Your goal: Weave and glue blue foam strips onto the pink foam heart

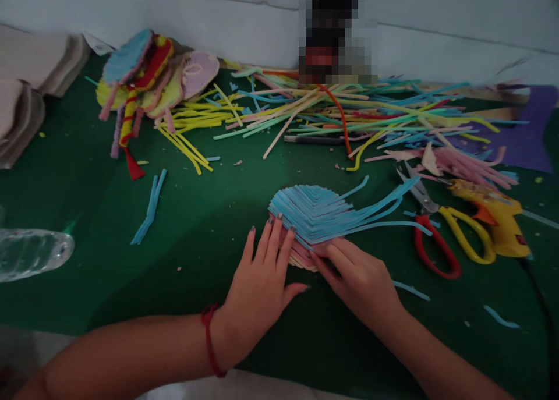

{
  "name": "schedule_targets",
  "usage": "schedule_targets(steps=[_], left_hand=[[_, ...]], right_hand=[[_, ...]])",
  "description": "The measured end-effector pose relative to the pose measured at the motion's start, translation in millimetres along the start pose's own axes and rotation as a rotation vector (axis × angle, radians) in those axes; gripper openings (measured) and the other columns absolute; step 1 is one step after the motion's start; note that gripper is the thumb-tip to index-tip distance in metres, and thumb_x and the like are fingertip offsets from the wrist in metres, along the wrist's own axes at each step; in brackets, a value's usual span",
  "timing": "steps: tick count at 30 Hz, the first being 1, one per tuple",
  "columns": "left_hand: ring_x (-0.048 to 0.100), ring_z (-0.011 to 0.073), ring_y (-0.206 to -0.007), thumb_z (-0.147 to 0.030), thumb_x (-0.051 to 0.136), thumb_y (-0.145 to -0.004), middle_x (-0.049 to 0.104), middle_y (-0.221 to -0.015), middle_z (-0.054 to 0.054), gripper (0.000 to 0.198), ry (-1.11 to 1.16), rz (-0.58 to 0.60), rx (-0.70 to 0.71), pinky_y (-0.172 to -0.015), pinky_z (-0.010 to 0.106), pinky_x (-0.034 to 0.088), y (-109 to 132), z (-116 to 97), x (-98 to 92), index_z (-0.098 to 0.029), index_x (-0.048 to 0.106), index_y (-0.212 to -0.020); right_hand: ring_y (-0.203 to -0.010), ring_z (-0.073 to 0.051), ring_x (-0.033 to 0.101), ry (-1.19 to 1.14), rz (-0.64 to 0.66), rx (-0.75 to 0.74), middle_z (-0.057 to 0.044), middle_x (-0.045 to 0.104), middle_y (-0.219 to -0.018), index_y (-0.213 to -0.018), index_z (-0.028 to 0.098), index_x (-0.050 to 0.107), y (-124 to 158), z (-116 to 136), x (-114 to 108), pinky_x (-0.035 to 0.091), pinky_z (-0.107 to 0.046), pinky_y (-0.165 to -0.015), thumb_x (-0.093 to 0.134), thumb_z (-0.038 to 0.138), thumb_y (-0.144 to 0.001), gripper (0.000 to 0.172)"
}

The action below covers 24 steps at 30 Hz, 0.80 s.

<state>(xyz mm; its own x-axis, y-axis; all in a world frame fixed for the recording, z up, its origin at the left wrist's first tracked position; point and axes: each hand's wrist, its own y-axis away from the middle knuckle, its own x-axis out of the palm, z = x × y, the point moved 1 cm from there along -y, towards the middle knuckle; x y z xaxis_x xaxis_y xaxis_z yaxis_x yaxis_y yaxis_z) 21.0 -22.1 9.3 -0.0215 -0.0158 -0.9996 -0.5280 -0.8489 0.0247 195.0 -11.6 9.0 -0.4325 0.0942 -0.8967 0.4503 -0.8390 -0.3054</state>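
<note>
On the green table (183, 289), just in front of you, lies the round blue-covered piece (312, 213). Your left forearm comes in from the lower left, and your left hand (264, 272) lies flat, palm down, fingers a little spread, their tips on the piece's near left edge. Your right hand (356, 272) reaches in from the lower right with fingers curled, thumb and forefinger at the near edge; you cannot tell what they pinch. At the left, a clear plastic bottle (37, 253) lies on its side, partly out of view, its contents unclear. The piece's chevron rows point toward you along a near-to-far midline, and loose blue strands (379, 213) trail right, toward the scissors (430, 205). Its outline shows no clear long axis.
</note>
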Motion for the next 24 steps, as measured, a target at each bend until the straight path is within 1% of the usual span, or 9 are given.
schedule_targets(steps=[4,9,14,20,24], left_hand=[[0.030,0.0328,-0.138,-0.061,0.040,-0.088,0.032,-0.148,0.021,0.077,-0.008,-0.033,0.002,-0.109,0.051,0.031,-1.2,2.3,-2.7,-0.003,0.038,-0.140],[0.033,0.0346,-0.136,-0.061,0.043,-0.087,0.033,-0.147,0.023,0.079,-0.006,-0.047,-0.015,-0.109,0.051,0.031,-0.6,2.3,-5.9,-0.002,0.039,-0.139],[0.033,0.0350,-0.136,-0.061,0.044,-0.087,0.032,-0.147,0.024,0.080,0.002,-0.027,-0.027,-0.109,0.051,0.032,-2.2,3.8,-5.6,-0.001,0.038,-0.139],[0.035,0.0348,-0.135,-0.061,0.047,-0.085,0.032,-0.147,0.023,0.080,0.013,0.025,-0.050,-0.107,0.048,0.037,-4.0,2.9,-1.0,-0.002,0.039,-0.139],[0.035,0.0346,-0.135,-0.061,0.047,-0.085,0.031,-0.148,0.022,0.080,0.027,0.050,-0.063,-0.106,0.047,0.038,-5.0,2.6,0.1,-0.003,0.038,-0.140]], right_hand=[[-0.065,-0.013,0.055,-0.002,-0.025,-0.011,-0.002,0.058,-0.068,-0.073,0.016,0.056,-0.5,1.7,-0.8,0.038,-0.025,-0.058,0.050,0.013,-0.090,0.018],[-0.061,-0.012,0.053,0.009,-0.047,-0.017,-0.001,0.055,-0.064,-0.072,0.017,0.055,-2.0,3.3,-1.8,0.037,-0.025,-0.056,0.050,0.014,-0.090,0.020],[-0.065,-0.013,0.056,0.001,-0.028,-0.007,-0.002,0.059,-0.068,-0.073,0.017,0.055,-2.9,3.0,-0.4,0.038,-0.024,-0.057,0.049,0.014,-0.091,0.019],[-0.066,-0.013,0.058,0.011,-0.023,0.001,-0.002,0.060,-0.069,-0.073,0.018,0.055,-3.2,2.8,2.2,0.039,-0.025,-0.057,0.048,0.014,-0.091,0.020],[-0.067,-0.013,0.058,0.005,-0.017,-0.002,-0.003,0.061,-0.070,-0.074,0.017,0.056,-3.8,2.6,2.1,0.040,-0.025,-0.058,0.049,0.014,-0.091,0.018]])
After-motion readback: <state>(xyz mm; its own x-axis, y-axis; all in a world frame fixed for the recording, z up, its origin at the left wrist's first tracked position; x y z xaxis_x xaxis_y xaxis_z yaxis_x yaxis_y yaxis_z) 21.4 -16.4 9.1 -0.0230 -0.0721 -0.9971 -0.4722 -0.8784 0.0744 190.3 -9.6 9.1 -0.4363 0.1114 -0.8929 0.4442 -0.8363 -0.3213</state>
